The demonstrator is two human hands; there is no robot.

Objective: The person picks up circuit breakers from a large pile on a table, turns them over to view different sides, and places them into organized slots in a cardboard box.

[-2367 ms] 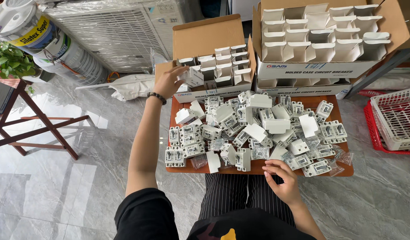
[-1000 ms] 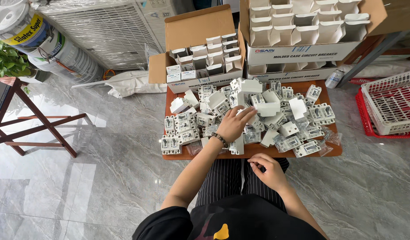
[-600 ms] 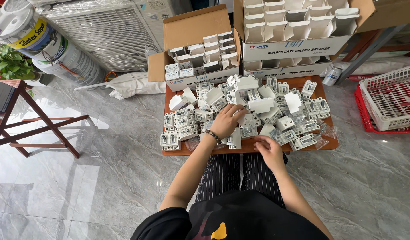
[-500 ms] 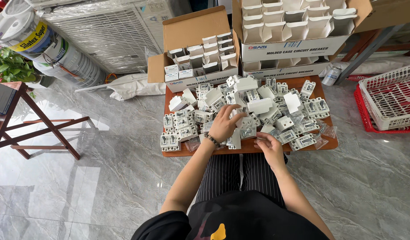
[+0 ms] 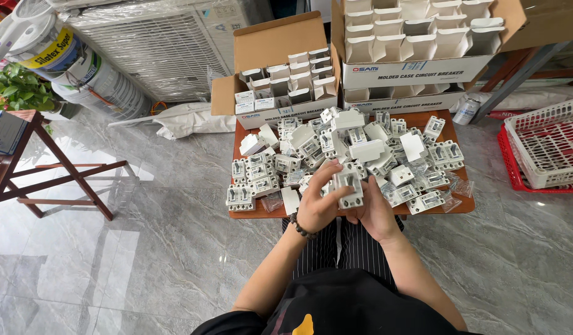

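I see my left hand and right hand both grasping one white breaker, held over the table's near edge, beside the heap of breakers covering it.

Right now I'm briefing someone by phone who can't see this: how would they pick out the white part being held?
Find the low reddish-brown table heaped with white switch units, in front of the open cardboard boxes. At its near edge, the left hand and right hand meet around one white unit. It alone is lifted off the pile, gripped in fingers.
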